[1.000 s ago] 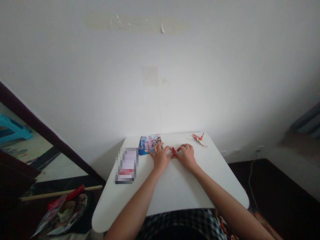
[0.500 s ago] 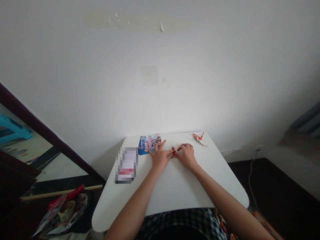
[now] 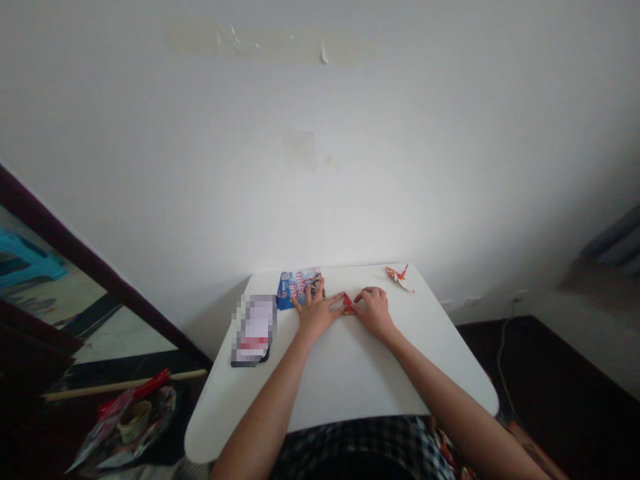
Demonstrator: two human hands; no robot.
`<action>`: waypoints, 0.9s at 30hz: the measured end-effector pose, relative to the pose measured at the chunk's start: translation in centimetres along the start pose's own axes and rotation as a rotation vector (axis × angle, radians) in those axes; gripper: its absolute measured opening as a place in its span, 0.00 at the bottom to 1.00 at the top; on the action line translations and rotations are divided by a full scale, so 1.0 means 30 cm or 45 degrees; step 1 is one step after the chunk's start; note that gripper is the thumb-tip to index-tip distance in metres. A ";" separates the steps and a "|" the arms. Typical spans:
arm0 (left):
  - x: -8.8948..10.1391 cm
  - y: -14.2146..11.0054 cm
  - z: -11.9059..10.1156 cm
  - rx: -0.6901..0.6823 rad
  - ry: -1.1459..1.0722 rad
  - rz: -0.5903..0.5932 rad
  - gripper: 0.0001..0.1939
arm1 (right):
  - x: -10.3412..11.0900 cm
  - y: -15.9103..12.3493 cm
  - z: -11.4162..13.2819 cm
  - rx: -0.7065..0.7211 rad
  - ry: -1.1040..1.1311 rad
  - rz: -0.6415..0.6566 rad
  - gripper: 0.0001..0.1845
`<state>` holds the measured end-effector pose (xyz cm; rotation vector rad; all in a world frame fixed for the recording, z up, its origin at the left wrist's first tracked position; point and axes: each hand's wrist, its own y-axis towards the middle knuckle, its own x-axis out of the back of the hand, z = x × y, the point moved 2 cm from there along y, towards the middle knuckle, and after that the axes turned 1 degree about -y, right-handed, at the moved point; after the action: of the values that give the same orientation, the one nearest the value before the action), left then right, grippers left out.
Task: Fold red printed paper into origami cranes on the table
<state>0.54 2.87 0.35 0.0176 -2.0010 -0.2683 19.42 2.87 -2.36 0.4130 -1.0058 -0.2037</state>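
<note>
The small folded paper piece [image 3: 347, 305] is red; at ten o'clock, the rectangular printed sheet [image 3: 287, 291] is mostly blue; at two, the paper figure [image 3: 397, 275] red-and-white.

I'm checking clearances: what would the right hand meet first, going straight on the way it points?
Most likely the red folded paper, just ahead of the right hand; they seem to touch at the thumb, though depth is unclear.

A small, red-patterned piece of folded paper [image 3: 348, 305] tapers to a far tip. It lies near the middle of the white worktop [image 3: 357, 380].
</note>
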 end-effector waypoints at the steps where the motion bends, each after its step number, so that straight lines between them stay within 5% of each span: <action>1: 0.003 0.002 0.001 0.004 0.002 0.018 0.20 | -0.001 0.000 -0.001 0.001 0.001 -0.004 0.08; 9: 0.001 -0.009 -0.013 -0.037 0.058 -0.116 0.25 | -0.004 -0.002 -0.001 0.016 -0.003 -0.023 0.08; 12: -0.001 -0.012 -0.022 -0.095 0.049 -0.142 0.19 | -0.001 -0.002 0.005 0.006 0.002 -0.019 0.08; 16: -0.007 -0.009 -0.024 -0.125 0.016 -0.125 0.13 | 0.004 -0.003 0.010 0.006 0.006 -0.027 0.08; 27: -0.006 -0.007 -0.028 -0.066 0.072 -0.027 0.19 | 0.009 -0.003 0.014 -0.016 -0.029 0.033 0.10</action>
<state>1.34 2.55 0.49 0.0137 -1.9380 -0.3298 19.20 2.58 -2.00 0.3872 -1.0313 -0.1919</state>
